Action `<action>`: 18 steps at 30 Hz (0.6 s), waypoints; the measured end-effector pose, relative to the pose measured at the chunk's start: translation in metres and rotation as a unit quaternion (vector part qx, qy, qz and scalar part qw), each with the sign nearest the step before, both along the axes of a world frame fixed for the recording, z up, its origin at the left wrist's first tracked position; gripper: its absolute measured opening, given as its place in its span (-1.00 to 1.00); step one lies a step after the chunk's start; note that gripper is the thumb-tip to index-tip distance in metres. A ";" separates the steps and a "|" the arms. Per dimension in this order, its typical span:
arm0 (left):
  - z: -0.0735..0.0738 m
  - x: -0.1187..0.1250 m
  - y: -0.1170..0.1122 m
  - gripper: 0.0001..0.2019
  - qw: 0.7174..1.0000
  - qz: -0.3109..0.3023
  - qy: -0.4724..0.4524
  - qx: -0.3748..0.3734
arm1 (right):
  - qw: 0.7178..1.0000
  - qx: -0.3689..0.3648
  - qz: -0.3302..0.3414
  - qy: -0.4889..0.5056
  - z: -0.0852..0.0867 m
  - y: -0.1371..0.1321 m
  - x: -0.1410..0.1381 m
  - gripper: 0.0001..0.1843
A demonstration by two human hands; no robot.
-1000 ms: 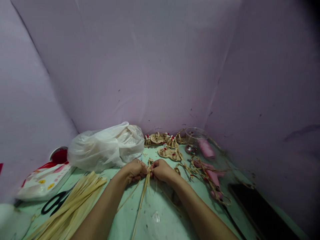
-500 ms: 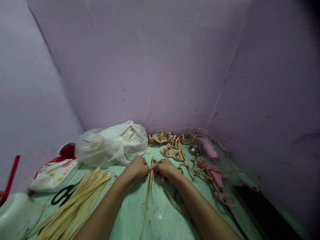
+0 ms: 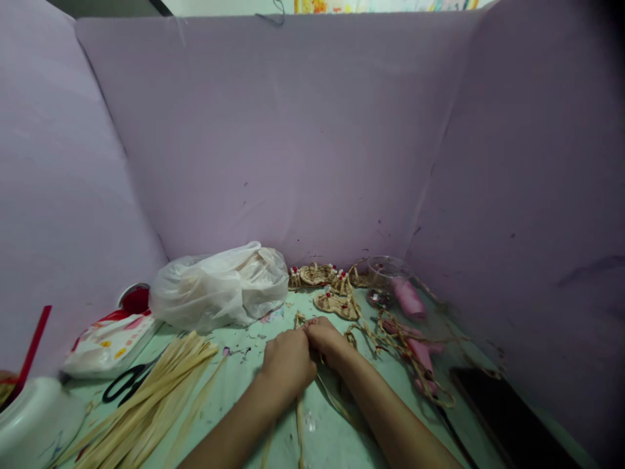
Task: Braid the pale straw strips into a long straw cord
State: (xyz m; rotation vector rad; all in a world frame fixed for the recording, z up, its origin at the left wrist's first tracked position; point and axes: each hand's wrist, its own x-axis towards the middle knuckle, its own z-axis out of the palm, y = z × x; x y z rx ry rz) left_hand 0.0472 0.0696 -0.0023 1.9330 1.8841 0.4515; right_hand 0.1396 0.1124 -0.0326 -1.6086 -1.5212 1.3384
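My left hand (image 3: pixel 291 359) and my right hand (image 3: pixel 326 337) meet over the middle of the table, fingers closed. Between them they grip a braid of dried straw strips (image 3: pixel 299 319), whose plaited end pokes out just beyond my fingers. Loose strands (image 3: pixel 299 426) of it trail down toward me under my left hand. Another strip (image 3: pixel 336 400) curves below my right wrist. My left hand covers most of the part being held. Just beyond the hands lie woven straw pieces (image 3: pixel 336 305) with red and white beads.
Left: a straw strip bundle (image 3: pixel 146 404), black-handled scissors (image 3: pixel 124 383), a tissue pack (image 3: pixel 110 345), a white jar (image 3: pixel 36 417). Behind: a white plastic bag (image 3: pixel 219 286). Right: a clear cup (image 3: pixel 388 267), a pink roll (image 3: pixel 409 298), a pink glue gun (image 3: pixel 422 355) under braided cord, a dark phone (image 3: pixel 508 417).
My left hand has moved right and nearer to me, closing up against my right hand and covering the strands. The view has tilted up slightly, showing the top of the partition.
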 end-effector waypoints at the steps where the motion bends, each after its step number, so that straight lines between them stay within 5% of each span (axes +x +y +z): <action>1: 0.005 -0.005 0.004 -0.96 1.000 -0.006 0.001 -0.025 | 1.000 -0.015 -0.011 0.023 0.001 0.000 0.000 -0.87; 3: 0.015 -0.017 0.014 -0.91 0.994 0.004 -0.053 -0.100 | 0.998 -0.030 -0.014 0.056 0.004 -0.001 0.001 -0.83; 5: 0.020 -0.026 0.024 -0.90 0.977 0.079 -0.156 -0.121 | 0.997 -0.031 -0.001 0.068 0.005 -0.001 0.002 -0.80; 9: 0.012 -0.027 0.033 -0.90 0.879 0.130 -0.395 -0.232 | 0.995 -0.035 0.007 0.088 0.003 0.001 0.003 -0.79; 13: -0.004 -0.021 0.037 -0.89 0.799 0.111 -0.482 -0.341 | 0.995 -0.036 0.010 0.095 0.000 0.001 0.003 -0.82; 15: -0.009 -0.021 0.039 -0.86 0.787 0.098 -0.485 -0.369 | 0.996 -0.029 0.026 0.085 -0.001 0.002 0.005 -0.85; 18: -0.011 -0.024 0.043 -0.83 0.818 0.080 -0.442 -0.359 | 0.995 -0.016 0.074 0.061 0.000 0.005 0.010 -0.83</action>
